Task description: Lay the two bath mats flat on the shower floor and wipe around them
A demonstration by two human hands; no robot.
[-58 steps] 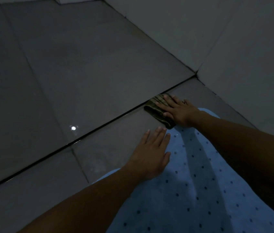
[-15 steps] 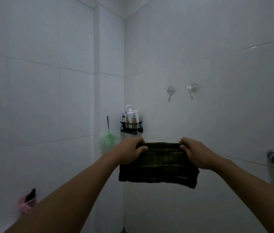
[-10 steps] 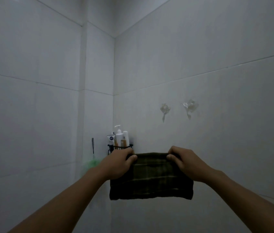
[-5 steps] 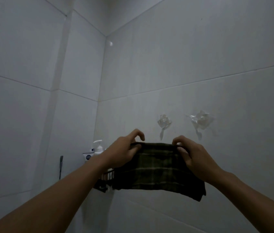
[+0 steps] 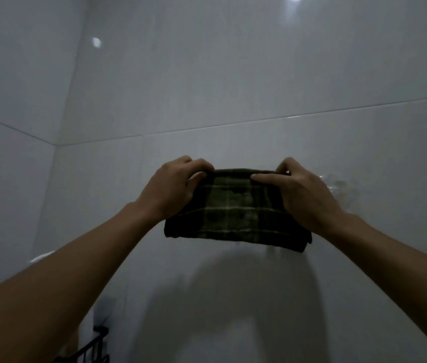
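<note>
Bath mats out of view; folded dark plaid cloth (image 5: pixel 236 208) held up near the wall tile (image 5: pixel 233 74), left hand (image 5: pixel 173 189) and right hand (image 5: pixel 304 195) pinching its top edge. Risk: missing the clear hook (image 5: pixel 340 187), cloth dropping.

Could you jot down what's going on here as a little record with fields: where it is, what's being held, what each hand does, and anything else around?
Place: white tiled wall, shower corner
Held item: dark green plaid cloth, folded, raised against the wall
Left hand: pinches the cloth's upper left edge
Right hand: pinches the cloth's upper right edge
Nearby: clear wall hook behind the right hand; black wire rack at bottom left
Bath mats: not in view
</note>
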